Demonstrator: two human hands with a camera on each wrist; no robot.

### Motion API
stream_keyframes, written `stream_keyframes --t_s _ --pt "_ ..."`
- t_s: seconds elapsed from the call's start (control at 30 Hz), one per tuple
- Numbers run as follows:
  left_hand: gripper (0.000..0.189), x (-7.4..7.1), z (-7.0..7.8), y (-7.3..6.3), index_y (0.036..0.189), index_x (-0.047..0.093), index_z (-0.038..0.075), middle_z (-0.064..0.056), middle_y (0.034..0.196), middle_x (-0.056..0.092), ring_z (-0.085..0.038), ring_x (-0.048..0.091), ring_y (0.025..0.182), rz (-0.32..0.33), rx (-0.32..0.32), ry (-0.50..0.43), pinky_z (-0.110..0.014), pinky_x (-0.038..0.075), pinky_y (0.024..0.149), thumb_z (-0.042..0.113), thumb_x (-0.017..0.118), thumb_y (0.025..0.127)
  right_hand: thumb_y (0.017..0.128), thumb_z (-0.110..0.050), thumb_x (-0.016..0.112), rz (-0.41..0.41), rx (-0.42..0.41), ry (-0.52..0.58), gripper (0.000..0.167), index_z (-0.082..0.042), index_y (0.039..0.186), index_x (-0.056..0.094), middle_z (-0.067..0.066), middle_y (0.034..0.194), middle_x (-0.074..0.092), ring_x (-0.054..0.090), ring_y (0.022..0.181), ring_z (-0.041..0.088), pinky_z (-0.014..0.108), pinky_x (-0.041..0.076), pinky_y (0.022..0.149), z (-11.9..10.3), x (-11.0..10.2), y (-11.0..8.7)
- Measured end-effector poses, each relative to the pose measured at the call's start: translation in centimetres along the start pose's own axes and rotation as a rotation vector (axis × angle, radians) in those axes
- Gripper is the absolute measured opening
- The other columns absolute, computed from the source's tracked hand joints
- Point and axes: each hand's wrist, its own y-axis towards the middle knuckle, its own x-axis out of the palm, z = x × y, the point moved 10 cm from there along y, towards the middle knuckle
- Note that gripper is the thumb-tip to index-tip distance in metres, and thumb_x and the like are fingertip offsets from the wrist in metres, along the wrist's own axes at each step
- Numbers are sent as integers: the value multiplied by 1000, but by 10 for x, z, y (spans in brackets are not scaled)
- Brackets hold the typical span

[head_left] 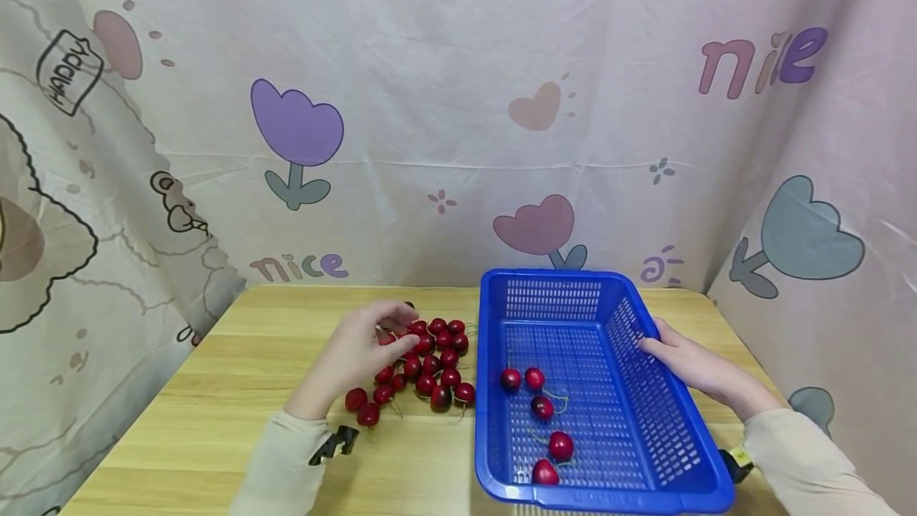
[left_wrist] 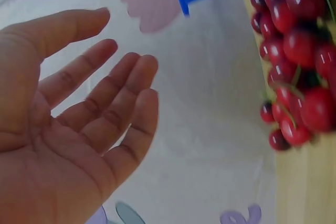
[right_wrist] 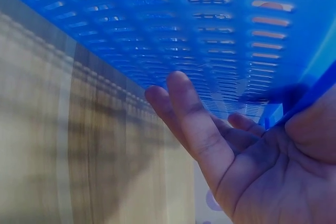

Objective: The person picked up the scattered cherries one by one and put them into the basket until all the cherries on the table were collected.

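Here, gripping the blue basket (head_left: 602,412) (with five cherries (head_left: 542,408) inside) with the right hand (head_left: 684,357); holding the left hand (head_left: 361,345) loosely uncurled, empty, near the loose cherries (head_left: 431,365).

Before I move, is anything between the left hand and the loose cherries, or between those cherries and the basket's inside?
Nothing visible blocks the left hand from the loose cherries. Between them and the inside of the blue basket stands its left wall, so they would probably need lifting over it.
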Motion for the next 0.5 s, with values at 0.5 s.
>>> stream_keyframes --t_s 0.5 --pt "29 -2 -73 -1 125 71 7 -15 123 75 -29 74 106 -119 -143 5 -49 63 93 11 77 97 117 -27 37 -18 -16 -34 74 7 167 -6 44 154 40 74 108 29 56 63 98 1 -7 -2"
